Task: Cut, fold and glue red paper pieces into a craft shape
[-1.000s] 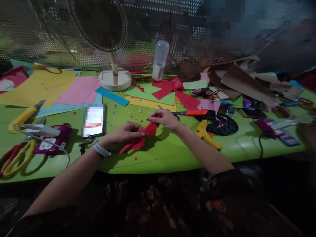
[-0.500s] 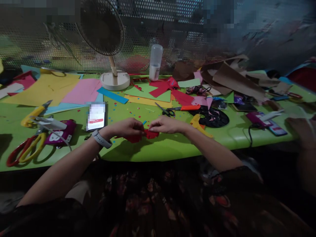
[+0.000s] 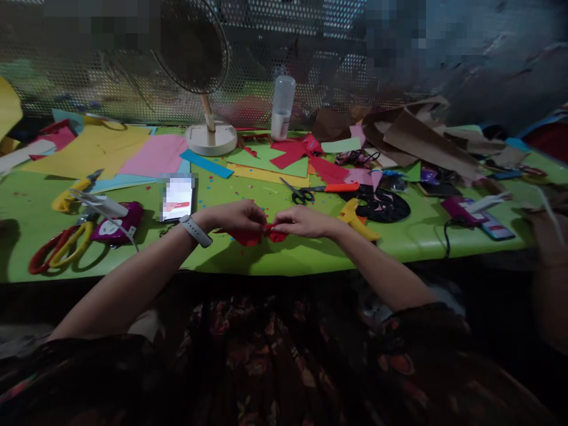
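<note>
Between my two hands is a piece of red paper [image 3: 247, 237], held just above the green table [image 3: 306, 257] near its front edge. My left hand [image 3: 243, 216], with a watch [image 3: 196, 231] on the wrist, pinches its left part. The fingers of my right hand [image 3: 296, 222] are closed on the right end of the paper, which looks folded or gathered there. Part of the paper is hidden under my left hand. Behind my right hand lie small scissors [image 3: 299, 194] and an orange-handled cutter [image 3: 341, 187].
To the left lie a lit phone [image 3: 178, 198], red-and-yellow scissors [image 3: 66, 245] and a purple device [image 3: 128, 222]. A yellow glue gun [image 3: 357, 219] is at the right. Farther back stand a fan [image 3: 210, 141] and a bottle [image 3: 283, 106] among coloured paper sheets. Another person's arm [image 3: 548, 236] shows at the far right.
My view has shifted slightly, so the left side of the table appears farther right. My hands have come closer together on the red paper, and both still hold it.
</note>
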Action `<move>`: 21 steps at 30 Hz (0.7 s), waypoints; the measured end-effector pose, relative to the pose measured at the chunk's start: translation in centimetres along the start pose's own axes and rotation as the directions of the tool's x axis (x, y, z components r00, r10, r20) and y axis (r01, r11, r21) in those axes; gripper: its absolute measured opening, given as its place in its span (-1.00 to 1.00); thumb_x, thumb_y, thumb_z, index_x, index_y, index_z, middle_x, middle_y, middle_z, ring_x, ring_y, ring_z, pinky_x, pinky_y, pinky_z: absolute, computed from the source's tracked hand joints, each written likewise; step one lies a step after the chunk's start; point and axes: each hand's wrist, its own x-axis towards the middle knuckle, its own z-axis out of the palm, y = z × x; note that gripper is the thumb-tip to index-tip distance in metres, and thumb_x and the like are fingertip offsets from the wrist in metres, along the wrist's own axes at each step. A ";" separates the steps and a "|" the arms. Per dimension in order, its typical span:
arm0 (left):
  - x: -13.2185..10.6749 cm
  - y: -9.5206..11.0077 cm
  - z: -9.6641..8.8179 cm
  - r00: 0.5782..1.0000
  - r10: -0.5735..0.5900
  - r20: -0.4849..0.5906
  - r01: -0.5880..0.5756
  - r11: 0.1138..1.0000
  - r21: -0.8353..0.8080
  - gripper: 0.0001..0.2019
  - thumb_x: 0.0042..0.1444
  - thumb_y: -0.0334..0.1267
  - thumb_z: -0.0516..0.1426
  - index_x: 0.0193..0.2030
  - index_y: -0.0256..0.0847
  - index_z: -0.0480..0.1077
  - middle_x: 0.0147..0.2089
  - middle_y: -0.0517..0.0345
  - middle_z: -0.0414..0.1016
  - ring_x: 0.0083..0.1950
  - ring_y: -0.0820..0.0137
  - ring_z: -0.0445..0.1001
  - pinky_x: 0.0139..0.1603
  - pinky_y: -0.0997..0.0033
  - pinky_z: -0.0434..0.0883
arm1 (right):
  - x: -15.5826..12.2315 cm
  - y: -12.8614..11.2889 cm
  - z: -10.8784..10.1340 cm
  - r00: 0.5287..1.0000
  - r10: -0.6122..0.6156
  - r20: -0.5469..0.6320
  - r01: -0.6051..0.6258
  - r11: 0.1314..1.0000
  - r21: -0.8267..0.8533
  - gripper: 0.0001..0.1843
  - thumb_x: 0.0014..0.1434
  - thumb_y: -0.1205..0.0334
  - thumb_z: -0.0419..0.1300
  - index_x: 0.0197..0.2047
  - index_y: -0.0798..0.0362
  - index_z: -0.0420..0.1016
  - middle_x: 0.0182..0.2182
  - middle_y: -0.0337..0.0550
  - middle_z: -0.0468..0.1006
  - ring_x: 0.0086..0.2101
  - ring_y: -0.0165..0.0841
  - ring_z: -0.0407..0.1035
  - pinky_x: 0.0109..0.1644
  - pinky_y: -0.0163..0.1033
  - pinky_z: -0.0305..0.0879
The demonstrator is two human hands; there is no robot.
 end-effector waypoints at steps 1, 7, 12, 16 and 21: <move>0.1 0.1 -0.1 1.000 0.005 -0.010 -0.005 1.000 -0.013 -0.90 -0.04 -0.29 0.24 -0.46 -0.26 0.57 -0.56 0.12 0.50 -0.62 0.50 0.33 -0.61 0.57 0.20 | 0.2 0.0 0.1 1.000 -0.005 0.004 0.005 1.000 -0.012 -0.71 0.26 0.09 0.08 -0.23 0.10 0.52 -0.43 -0.22 0.50 -0.43 -0.42 0.26 -0.34 -0.29 0.11; -1.4 -0.6 -2.1 0.996 -0.059 -0.062 0.058 0.998 -0.012 -0.93 -0.09 -0.28 0.30 -0.43 -0.20 0.60 -0.50 0.12 0.56 -0.55 0.45 0.43 -0.56 0.58 0.25 | -0.7 1.3 0.0 0.995 0.104 0.007 -0.104 0.984 0.148 -0.68 0.23 0.03 0.11 -0.31 0.12 0.51 -0.53 -0.29 0.39 -0.50 -0.47 0.15 -0.40 -0.30 0.05; -3.1 -2.2 -4.5 0.983 -0.134 -0.122 0.108 0.974 -0.200 -0.91 -0.13 -0.30 0.34 -0.44 -0.24 0.59 -0.44 -0.01 0.61 -0.40 0.31 0.57 -0.33 0.46 0.45 | -1.9 3.0 0.4 0.982 0.187 -0.036 -0.162 0.918 0.361 -0.71 0.17 0.04 0.20 -0.32 0.13 0.52 -0.48 -0.24 0.47 -0.48 -0.47 0.25 -0.37 -0.31 0.18; -3.5 -3.7 -5.2 0.833 -0.205 -0.514 -0.005 0.926 -0.377 -0.83 -0.07 -0.23 0.33 -0.35 -0.29 0.57 -0.37 -0.05 0.63 -0.34 0.33 0.59 -0.21 0.45 0.48 | -1.6 3.7 1.7 0.901 0.393 -0.182 -0.142 0.664 0.734 -0.85 0.13 0.20 0.25 -0.30 0.12 0.49 -0.40 -0.14 0.58 -0.43 -0.43 0.43 -0.27 -0.27 0.40; -1.1 -3.3 -2.1 0.802 -0.286 -0.524 -0.137 0.766 -0.628 -0.55 0.04 0.06 0.24 -0.14 -0.34 0.51 -0.13 -0.22 0.61 -0.16 0.22 0.60 -0.14 0.29 0.52 | 0.9 2.6 4.1 0.841 0.480 -0.249 0.026 0.424 0.905 -0.76 0.18 0.36 0.16 -0.05 0.08 0.45 -0.26 -0.12 0.64 -0.35 -0.41 0.54 -0.13 -0.23 0.50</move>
